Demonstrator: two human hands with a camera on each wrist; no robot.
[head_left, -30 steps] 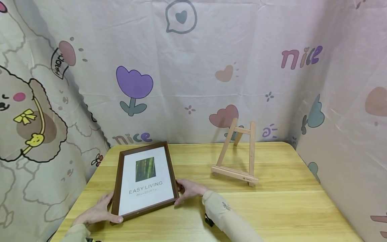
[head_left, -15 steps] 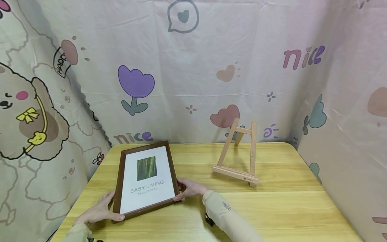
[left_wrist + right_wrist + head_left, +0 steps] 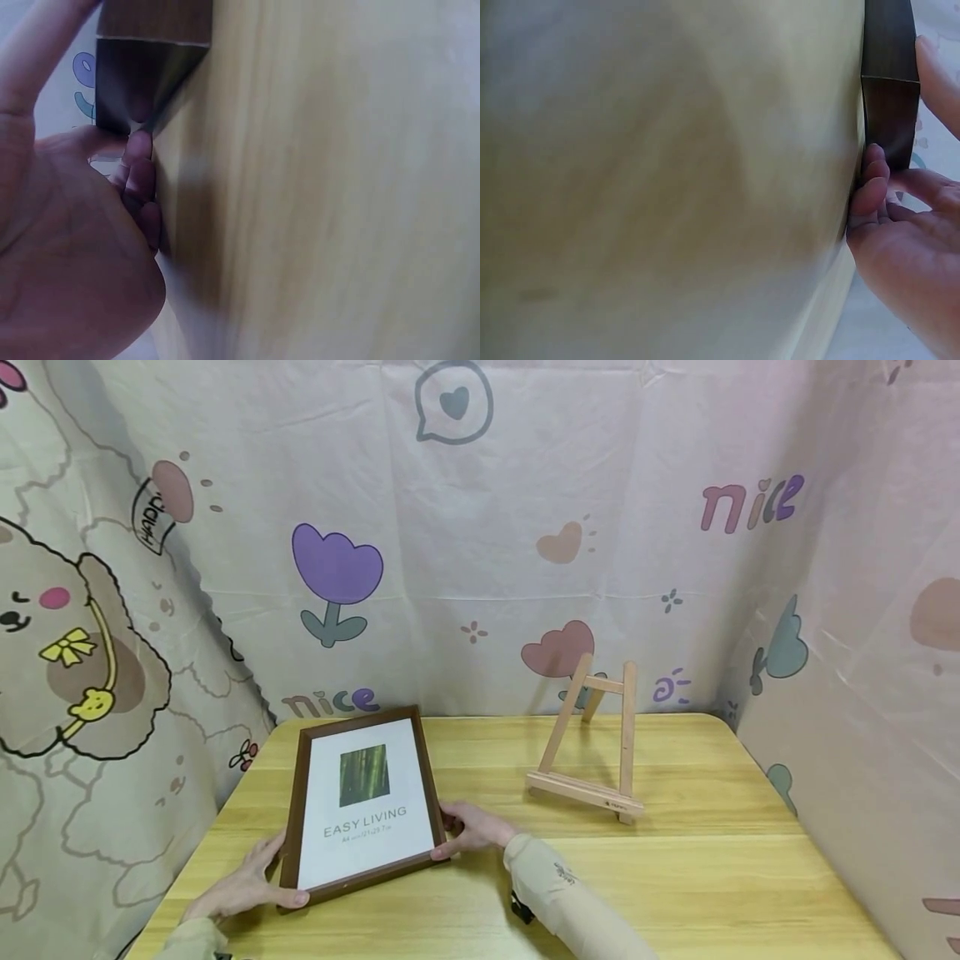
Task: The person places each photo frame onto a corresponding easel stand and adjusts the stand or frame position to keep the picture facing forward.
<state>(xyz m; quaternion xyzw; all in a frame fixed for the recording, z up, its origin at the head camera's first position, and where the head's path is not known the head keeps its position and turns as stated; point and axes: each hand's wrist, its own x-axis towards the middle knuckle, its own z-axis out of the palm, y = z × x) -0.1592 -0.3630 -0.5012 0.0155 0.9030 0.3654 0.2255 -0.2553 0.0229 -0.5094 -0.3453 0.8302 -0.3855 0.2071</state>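
A brown picture frame [image 3: 367,878] with a white "EASY LIVING" insert and a small green picture lies at a slant on the left of the table. My left hand [image 3: 243,881] grips its near left corner, thumb on the front edge and fingers along the side. At the near right corner my right hand [image 3: 476,828] holds it the same way, thumb on the rim. In the left wrist view, fingertips [image 3: 139,146] curl in low against the dark side of the frame [image 3: 154,22]. The right wrist view has fingertips [image 3: 874,157] tucked at its bottom edge by the table.
A small wooden easel [image 3: 585,789] stands right of the frame, its ledge facing me. The wooden table [image 3: 675,877] reaches back to a printed curtain [image 3: 465,527], which also hangs along both sides.
My right thumb has come up from beside the frame onto its corner. The frame's far edge sits very slightly higher in view. The left hand keeps its hold, and the easel stays put.
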